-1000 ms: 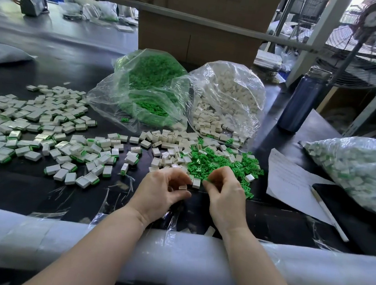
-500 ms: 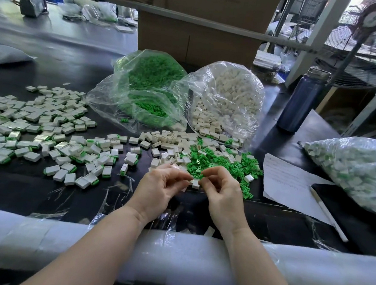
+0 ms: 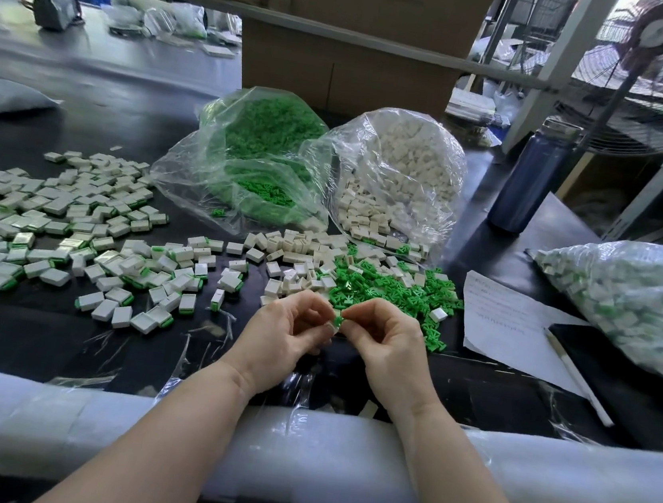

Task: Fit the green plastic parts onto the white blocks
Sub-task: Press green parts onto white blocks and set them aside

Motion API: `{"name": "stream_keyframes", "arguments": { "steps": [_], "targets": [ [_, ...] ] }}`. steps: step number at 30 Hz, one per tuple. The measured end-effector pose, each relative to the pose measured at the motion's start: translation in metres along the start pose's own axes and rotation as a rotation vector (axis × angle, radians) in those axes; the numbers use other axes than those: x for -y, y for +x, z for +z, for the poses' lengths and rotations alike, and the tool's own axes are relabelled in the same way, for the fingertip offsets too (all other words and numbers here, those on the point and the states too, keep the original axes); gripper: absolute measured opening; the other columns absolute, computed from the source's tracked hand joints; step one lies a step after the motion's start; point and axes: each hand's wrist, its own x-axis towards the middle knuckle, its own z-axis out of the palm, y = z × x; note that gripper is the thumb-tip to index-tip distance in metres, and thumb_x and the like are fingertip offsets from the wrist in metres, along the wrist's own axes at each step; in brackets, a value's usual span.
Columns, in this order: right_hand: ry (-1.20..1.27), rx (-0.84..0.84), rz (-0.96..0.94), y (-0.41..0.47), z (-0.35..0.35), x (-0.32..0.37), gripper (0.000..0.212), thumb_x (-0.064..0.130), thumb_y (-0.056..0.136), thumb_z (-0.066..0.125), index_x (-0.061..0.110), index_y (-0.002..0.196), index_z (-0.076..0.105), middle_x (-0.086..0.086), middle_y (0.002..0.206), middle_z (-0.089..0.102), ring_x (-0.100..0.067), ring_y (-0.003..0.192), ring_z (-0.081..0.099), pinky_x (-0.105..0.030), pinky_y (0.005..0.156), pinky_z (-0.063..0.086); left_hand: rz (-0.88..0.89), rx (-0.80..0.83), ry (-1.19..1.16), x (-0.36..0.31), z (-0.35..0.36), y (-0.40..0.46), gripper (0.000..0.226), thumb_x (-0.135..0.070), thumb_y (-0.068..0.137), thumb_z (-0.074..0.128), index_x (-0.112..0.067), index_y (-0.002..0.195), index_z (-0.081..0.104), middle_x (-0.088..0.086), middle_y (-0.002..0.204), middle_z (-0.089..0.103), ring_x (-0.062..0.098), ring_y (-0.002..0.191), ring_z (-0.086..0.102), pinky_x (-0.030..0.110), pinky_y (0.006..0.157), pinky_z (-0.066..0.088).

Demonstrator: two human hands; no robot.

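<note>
Mid-fit, just above the table's near edge: left hand [image 3: 284, 331] pinches a white block [image 3: 330, 326] while right hand [image 3: 387, 342] pinches a green part [image 3: 338, 318] against it, so next looks like a firm push home.

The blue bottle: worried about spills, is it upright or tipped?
Upright: the blue bottle stands on the table, cap on top.

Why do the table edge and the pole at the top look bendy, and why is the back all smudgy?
Head view: the wide-angle lens curves straight lines near the borders, so the white padded edge and the grey bar bow. The far bench is smeared by blur, while the hands stay fairly sharp. Daylight glares at the top right by the fan, and the plastic bags show shiny highlights.
</note>
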Motion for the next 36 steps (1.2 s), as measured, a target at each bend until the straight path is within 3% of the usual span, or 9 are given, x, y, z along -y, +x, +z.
{"name": "stream_keyframes", "arguments": {
  "steps": [8,13,17,21,26,29,36],
  "targets": [
    [-0.029,-0.004,0.013,-0.0002,0.0009,-0.0006,0.016,-0.004,0.081,0.066,0.011,0.076,0.065,-0.001,0.074,0.066,-0.01,0.072,0.062,-0.018,0.072,0.051,-0.008,-0.059,-0.022,-0.0011,-0.0021,0.0009,0.011,-0.002,0.079,0.069,-0.012,0.083,0.064,0.01,0.081,0.068,0.02,0.076,0.064,0.032,0.079,0.055],
    [-0.06,0.033,0.034,-0.0008,0.0014,-0.0013,0.011,-0.003,0.082,0.065,0.007,0.077,0.067,0.0,0.073,0.065,-0.008,0.07,0.06,-0.016,0.071,0.049,-0.008,-0.061,-0.034,-0.0014,-0.0028,0.0005,0.011,-0.002,0.078,0.069,-0.012,0.079,0.068,0.005,0.077,0.069,0.012,0.072,0.064,0.023,0.076,0.053],
    [-0.098,0.072,0.044,-0.0015,0.0021,-0.0017,0.009,-0.001,0.081,0.067,0.008,0.077,0.067,0.002,0.07,0.063,-0.008,0.068,0.058,-0.018,0.068,0.049,-0.01,-0.058,-0.033,-0.0005,-0.0031,0.001,0.012,-0.001,0.079,0.068,-0.013,0.078,0.069,0.005,0.078,0.07,0.011,0.073,0.064,0.025,0.078,0.055],
    [-0.068,0.059,0.066,-0.0017,0.0015,-0.0008,0.012,-0.001,0.081,0.067,0.011,0.082,0.062,-0.005,0.071,0.062,-0.011,0.067,0.056,-0.021,0.064,0.048,-0.018,-0.045,-0.062,0.0004,-0.0016,0.0013,0.012,0.0,0.079,0.067,-0.012,0.079,0.069,0.005,0.076,0.068,0.01,0.071,0.062,0.024,0.073,0.055],
    [-0.021,0.083,0.091,-0.0016,-0.0013,0.0015,0.019,-0.006,0.078,0.066,0.011,0.079,0.058,-0.001,0.07,0.059,-0.006,0.063,0.053,-0.017,0.062,0.045,0.005,-0.023,-0.018,0.0005,-0.0005,0.0008,0.017,0.002,0.079,0.067,-0.015,0.076,0.069,0.0,0.071,0.066,0.003,0.064,0.058,0.016,0.066,0.051],
    [-0.002,0.105,0.116,-0.0024,-0.0026,0.0019,0.02,-0.008,0.077,0.066,0.01,0.078,0.058,-0.004,0.071,0.06,-0.01,0.066,0.055,-0.022,0.066,0.049,0.024,0.006,-0.003,-0.0004,-0.0008,-0.0003,0.021,0.003,0.079,0.066,-0.017,0.074,0.07,-0.006,0.067,0.065,-0.003,0.06,0.057,0.011,0.063,0.047],
    [0.009,0.144,0.14,-0.0018,-0.0042,0.0013,0.024,-0.01,0.075,0.066,0.013,0.074,0.058,-0.001,0.069,0.061,-0.009,0.064,0.055,-0.02,0.063,0.048,0.032,0.047,0.017,-0.0016,-0.0013,-0.0013,0.017,0.005,0.079,0.066,-0.011,0.075,0.07,-0.008,0.066,0.064,-0.005,0.06,0.057,0.011,0.065,0.048]
  ]
}}
